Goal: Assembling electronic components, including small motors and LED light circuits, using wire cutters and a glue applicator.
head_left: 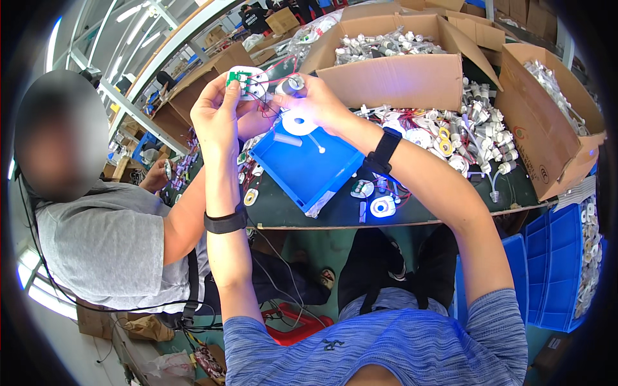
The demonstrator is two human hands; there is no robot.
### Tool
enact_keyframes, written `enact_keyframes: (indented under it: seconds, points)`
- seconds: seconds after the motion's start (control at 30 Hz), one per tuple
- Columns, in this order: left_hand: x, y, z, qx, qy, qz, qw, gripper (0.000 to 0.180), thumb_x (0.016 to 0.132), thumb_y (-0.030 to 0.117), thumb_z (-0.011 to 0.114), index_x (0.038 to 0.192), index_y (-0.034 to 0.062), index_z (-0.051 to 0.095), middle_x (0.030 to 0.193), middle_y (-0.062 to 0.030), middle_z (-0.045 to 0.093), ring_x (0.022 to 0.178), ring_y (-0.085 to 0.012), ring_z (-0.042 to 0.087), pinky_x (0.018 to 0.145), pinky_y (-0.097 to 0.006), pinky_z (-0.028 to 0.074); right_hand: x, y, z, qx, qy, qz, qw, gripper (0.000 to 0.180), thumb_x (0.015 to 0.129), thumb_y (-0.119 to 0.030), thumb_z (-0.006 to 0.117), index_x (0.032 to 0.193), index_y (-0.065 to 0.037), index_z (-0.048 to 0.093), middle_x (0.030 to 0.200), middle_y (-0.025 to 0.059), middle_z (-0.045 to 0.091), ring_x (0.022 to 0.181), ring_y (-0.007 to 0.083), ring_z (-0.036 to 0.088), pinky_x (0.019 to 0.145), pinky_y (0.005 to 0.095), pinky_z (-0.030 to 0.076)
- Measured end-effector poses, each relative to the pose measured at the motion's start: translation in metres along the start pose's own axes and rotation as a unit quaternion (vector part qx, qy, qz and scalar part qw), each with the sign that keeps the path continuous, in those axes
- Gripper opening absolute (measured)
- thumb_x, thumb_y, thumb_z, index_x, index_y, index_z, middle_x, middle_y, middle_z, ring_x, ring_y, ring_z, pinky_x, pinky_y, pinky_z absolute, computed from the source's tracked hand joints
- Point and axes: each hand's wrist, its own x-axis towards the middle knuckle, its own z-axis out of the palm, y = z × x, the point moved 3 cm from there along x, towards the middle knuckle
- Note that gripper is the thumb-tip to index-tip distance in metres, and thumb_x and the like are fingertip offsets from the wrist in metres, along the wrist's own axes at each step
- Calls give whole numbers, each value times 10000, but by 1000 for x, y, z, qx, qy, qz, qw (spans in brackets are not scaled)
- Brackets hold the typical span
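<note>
My left hand (219, 109) is closed on a round white plastic housing (259, 78) with a small green circuit board (239, 78) on it, raised above the table. Dark and red wires run from the board toward my right hand (320, 101). Its fingers are closed around a small silvery cylindrical motor (290, 85), whose far side is partly hidden. Below the hands sits a blue tray (309, 168). A white ring-shaped part (298, 120), lit by bright blue-violet light, a clear tube (287, 139) and a thin white stem (318, 143) show at the tray's far end.
A co-worker (109, 244) sits at the left, one arm reaching behind my left forearm. Cardboard boxes (399, 80) of parts stand at the back and right. Loose motors and wired pieces (479, 132) cover the dark table. Blue bins (553, 264) stand at lower right.
</note>
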Motion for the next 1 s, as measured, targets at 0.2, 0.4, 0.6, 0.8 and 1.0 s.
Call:
enact_keyframes:
  seconds: [0.2,0.4,0.6,0.8,1.0]
  points:
    - [-1,10,8,-25,3,16,1000,243,844,72,585,1052,-52,567,858,-104,624,702,-129,606,573,-231,546,0,-9,-5,9,-2,14,1000,239,759,-135,681,923,-2,569,817,72,636,731,122,612,630,265,486]
    - [-4,22,14,-21,1,29,999,250,847,83,585,1057,-51,565,855,-98,628,674,-126,605,559,-228,533,-7,-34,-4,44,-6,-10,999,174,790,-81,640,931,-10,567,829,69,636,694,115,612,577,248,491]
    - [-6,32,21,6,-4,34,999,260,853,103,586,1070,-37,559,885,-102,636,707,-148,632,622,-251,540,-7,-40,-9,44,-10,7,999,300,781,-146,690,1020,-19,562,898,59,632,760,94,584,624,238,472]
    - [-16,44,33,-13,-18,56,998,255,864,112,574,1065,-45,564,870,-93,638,716,-126,617,615,-234,529,-16,-60,-16,29,18,-10,999,226,766,-115,680,942,-38,562,770,22,592,615,64,554,453,225,461]
    - [-26,57,54,-43,-64,63,995,264,870,97,556,1093,-44,539,938,-110,627,776,-156,633,653,-243,544,-29,-82,-33,34,24,9,999,296,791,-129,681,1044,-44,553,834,8,604,698,42,533,541,192,419]
